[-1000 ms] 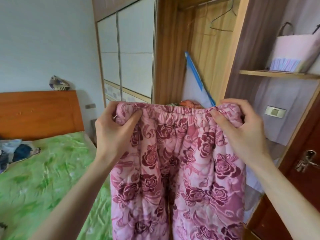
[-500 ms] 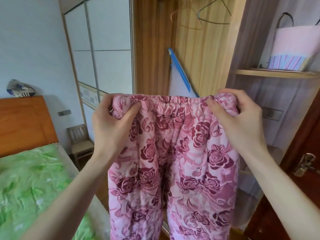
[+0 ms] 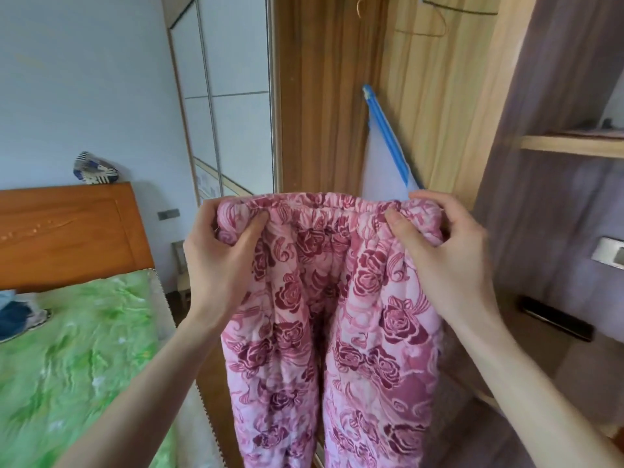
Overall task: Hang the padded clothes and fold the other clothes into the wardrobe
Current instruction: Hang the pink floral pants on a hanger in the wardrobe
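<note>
Two hands hold a pair of padded trousers (image 3: 324, 298) up by the elastic waistband in front of the open wardrobe (image 3: 439, 113). The left hand (image 3: 219, 265) grips the waistband's left corner, thumb pressed on the front of the cloth and fingers curled behind it. The right hand (image 3: 445, 255) grips the right corner in the same way, thumb on the front, fingers wrapped over the top edge. The trousers are pink, quilted, printed with dark red roses, and both legs hang straight down between the forearms, out of view at the bottom. No label, brand or writing can be read on them or anywhere else.

Behind the waistband a pale cloth bag with a blue strip (image 3: 388, 146) leans against the wardrobe's wooden back. Two wire hangers (image 3: 435, 25) hang at the top of that compartment. A wooden shelf (image 3: 570, 146) juts out to the right. To the left stand the white sliding door (image 3: 229, 96), a bed with a green cover (image 3: 74, 349) and an orange-brown headboard (image 3: 67, 231)
</note>
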Demonstrator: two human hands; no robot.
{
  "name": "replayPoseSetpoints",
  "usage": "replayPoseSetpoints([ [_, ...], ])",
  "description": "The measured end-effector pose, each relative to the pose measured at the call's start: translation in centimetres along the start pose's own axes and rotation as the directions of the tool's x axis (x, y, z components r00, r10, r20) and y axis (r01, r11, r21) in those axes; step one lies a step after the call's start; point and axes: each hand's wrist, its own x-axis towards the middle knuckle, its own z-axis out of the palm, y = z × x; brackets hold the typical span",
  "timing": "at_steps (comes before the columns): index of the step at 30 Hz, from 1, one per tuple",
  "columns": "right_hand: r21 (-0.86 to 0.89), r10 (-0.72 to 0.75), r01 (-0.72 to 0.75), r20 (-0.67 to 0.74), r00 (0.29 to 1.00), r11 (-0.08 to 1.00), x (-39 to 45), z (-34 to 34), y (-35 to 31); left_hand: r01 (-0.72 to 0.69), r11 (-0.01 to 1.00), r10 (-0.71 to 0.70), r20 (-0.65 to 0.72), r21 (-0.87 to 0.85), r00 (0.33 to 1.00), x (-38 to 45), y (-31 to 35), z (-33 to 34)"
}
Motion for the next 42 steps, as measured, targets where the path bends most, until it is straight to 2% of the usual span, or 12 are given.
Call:
replayPoseSetpoints([
  [6, 0.086, -0.05, 0.046, 0.041, 0.998, 0.995, 4.1, 2.2, 5.2, -0.01, 0.999, 0.014, -0.109, 0.039, 0.994, -1.2, -1.1, 5.8],
  [13, 0.138, 0.009, -0.024, 0.111, 0.994, 0.99, 7.2, 2.6, 10.2, 0.026, 0.995, -0.016, -0.098, 0.101, 0.995, -0.5, -4.0, 9.1],
  [21, 0.111, 0.038, -0.054, 0.134, 0.99, 0.992, 9.7, 5.4, 11.7, 0.039, 0.984, -0.023, -0.094, 0.172, 0.995, 1.8, -7.0, 11.3],
  [26, 0.161, 0.09, -0.099, 0.065, 0.994, 0.982, 12.1, 7.6, 13.6, -0.016, 0.986, 0.028, -0.067, 0.167, 0.997, 5.6, -9.5, 13.6],
  [32, 0.09, 0.098, -0.097, 0.001, 0.995, 0.991, 16.1, 10.4, 14.9, -0.089, 0.992, 0.092, -0.03, 0.091, 0.995, 12.5, -14.4, 15.8],
  [42, 0.092, 0.129, -0.116, -0.143, 0.981, 0.989, 24.6, 16.4, 15.3, -0.166, 0.981, 0.179, 0.14, -0.098, 0.974, 25.5, -20.7, 20.6],
])
